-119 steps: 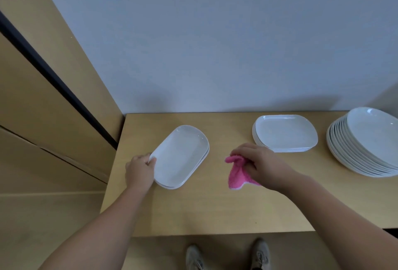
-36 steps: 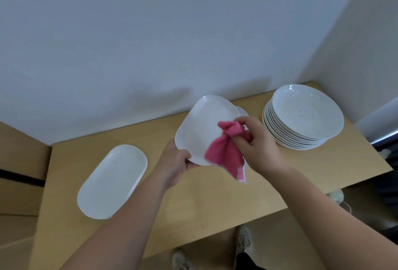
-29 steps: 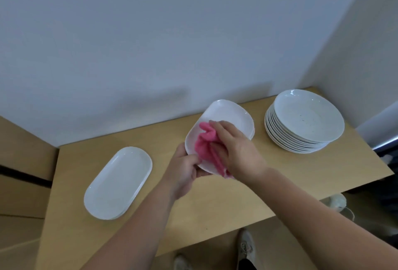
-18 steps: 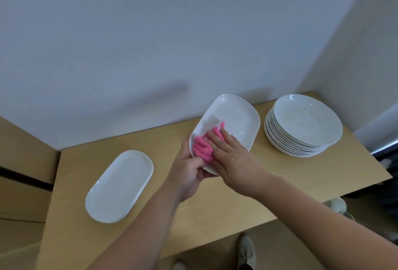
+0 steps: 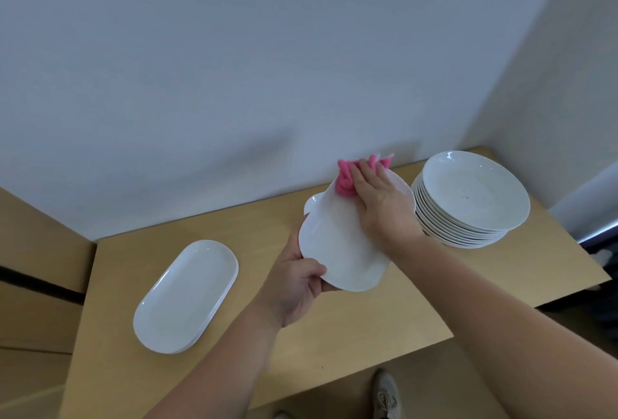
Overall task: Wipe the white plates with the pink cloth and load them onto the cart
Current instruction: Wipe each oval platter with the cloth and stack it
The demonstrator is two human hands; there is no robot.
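On a pale wooden worktop [image 5: 334, 335] set against a grey-white wall, a low stack of oval white plates [image 5: 185, 296] lies at far left; 2 rims can be made out, though the edges merge. Well apart from them, at centre, the person's left hand [image 5: 294, 288] grips the lower edge of 1 rounded-square white plate [image 5: 337, 244], thumb on its face and fingers hidden behind, holding it tilted above the worktop. A small white edge [image 5: 312, 206] pokes out behind the plate's upper left; what it belongs to cannot be made out. The right hand [image 5: 381, 204] lies flat on the plate's upper part, fingers extended, pressing 1 bunched pink cloth [image 5: 346, 181] against it. The cloth shows left of the hand and past the fingertips, the rest covered. At right stands 1 stack of round white plates [image 5: 475, 197], roughly 10 rims by count, the lowest ones too close to separate; faint specks mark the top plate. Its near side is partly hidden by the right wrist. Below the worktop's front edge, 1 grey shoe [image 5: 384, 395] is visible, and a 2nd shoe [image 5: 281, 415] is cut off by the frame.
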